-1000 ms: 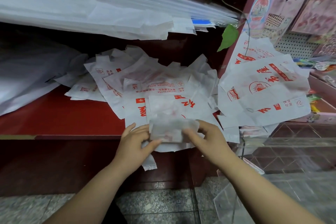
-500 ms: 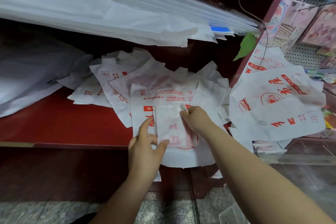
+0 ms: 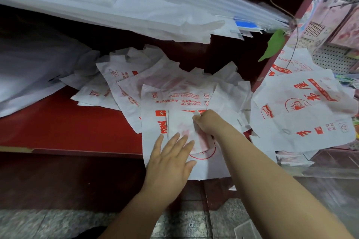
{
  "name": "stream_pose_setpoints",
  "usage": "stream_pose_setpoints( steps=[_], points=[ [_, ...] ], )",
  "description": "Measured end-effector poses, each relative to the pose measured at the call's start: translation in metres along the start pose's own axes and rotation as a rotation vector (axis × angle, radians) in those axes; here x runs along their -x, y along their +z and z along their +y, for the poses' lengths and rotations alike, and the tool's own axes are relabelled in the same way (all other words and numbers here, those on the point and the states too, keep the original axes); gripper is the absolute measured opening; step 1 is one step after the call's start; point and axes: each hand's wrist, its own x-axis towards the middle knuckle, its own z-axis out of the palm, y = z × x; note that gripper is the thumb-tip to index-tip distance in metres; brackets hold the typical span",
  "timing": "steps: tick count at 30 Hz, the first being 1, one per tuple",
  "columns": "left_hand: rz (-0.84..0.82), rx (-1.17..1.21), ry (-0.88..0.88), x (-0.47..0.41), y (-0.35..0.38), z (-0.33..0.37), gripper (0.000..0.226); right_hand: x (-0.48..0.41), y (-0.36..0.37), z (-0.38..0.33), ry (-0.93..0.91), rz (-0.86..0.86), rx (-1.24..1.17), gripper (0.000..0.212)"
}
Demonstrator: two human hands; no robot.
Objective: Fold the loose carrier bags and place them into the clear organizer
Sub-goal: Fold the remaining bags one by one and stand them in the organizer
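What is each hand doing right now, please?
Left hand: open, fingers flat on the folded bag.
Right hand: closed, pinching the folded bag's upper edge.

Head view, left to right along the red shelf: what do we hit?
Plain white plastic heap → bare red shelf → left hand, fingers flat on the folded bag → right hand, pinching that bag's top corner → pile of printed bags at far right.

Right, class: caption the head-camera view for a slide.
Left hand presses a folded carrier bag flat; right hand pinches its top edge, atop loose bags on a red shelf.
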Motion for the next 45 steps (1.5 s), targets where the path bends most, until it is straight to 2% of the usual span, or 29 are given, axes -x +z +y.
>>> stream_pose_setpoints(
  steps=[4,8,9,11,13,14,16,18,22,26,29,31,34,37,39,43,45],
  points=[
    [-0.033,-0.059,-0.03,0.001,0.004,0.001,0.05,0.003,0.001,0.001,0.007,0.04,-0.097,0.042],
    [-0.016,-0.08,-0.036,0.002,0.007,0.001,0.049,0.016,0.007,0.018,-0.069,0.265,-0.279,0.035],
    [-0.004,-0.078,-0.038,0.001,0.007,0.001,0.049,0.025,0.011,0.025,-0.179,0.357,-0.256,0.037],
    [0.028,-0.069,-0.04,0.0,0.007,0.001,0.048,0.046,0.021,0.041,-0.557,0.544,-0.113,0.037],
    [0.052,-0.067,-0.037,-0.001,0.007,0.002,0.047,0.054,0.036,0.062,-0.866,0.562,0.127,0.039],
    [0.053,-0.069,-0.036,-0.002,0.006,0.002,0.046,0.055,0.04,0.071,-0.926,0.517,0.235,0.044],
    [0.041,-0.07,-0.039,-0.002,0.005,0.003,0.047,0.054,0.044,0.084,-0.907,0.476,0.363,0.06],
    [0.024,-0.064,-0.044,-0.001,0.005,0.003,0.047,0.053,0.04,0.09,-0.851,0.48,0.414,0.064],
    [0.007,-0.034,-0.054,-0.002,0.003,0.003,0.046,0.051,0.027,0.096,-0.82,0.512,0.387,0.042],
    [0.017,0.048,-0.076,-0.003,-0.001,0.003,0.042,0.054,0.017,0.084,-0.897,0.484,0.302,0.038],
    [0.027,0.127,-0.097,-0.003,-0.002,0.001,0.04,0.048,0.015,0.073,-0.976,0.505,0.405,0.02],
    [0.033,0.196,-0.104,-0.003,-0.002,-0.001,0.04,0.046,0.014,0.069,-0.97,0.508,0.412,0.016],
    [0.077,0.284,-0.091,-0.004,-0.005,-0.007,0.04,0.052,0.014,0.071,-0.945,0.526,0.219,0.018],
    [0.125,0.334,-0.043,-0.003,-0.012,-0.014,0.035,0.067,0.015,0.08,-0.921,0.462,-0.059,0.021],
    [0.098,0.409,-0.046,0.002,-0.012,-0.016,0.034,0.075,0.019,0.09,-0.901,0.413,-0.107,0.021],
    [0.011,0.642,-0.199,0.007,-0.018,-0.014,0.04,0.077,0.025,0.098,-0.821,0.363,-0.068,0.034],
    [-0.009,0.674,-0.307,0.007,-0.022,-0.01,0.022,0.074,0.025,0.094,-0.707,0.353,-0.158,0.035]
  ],
)
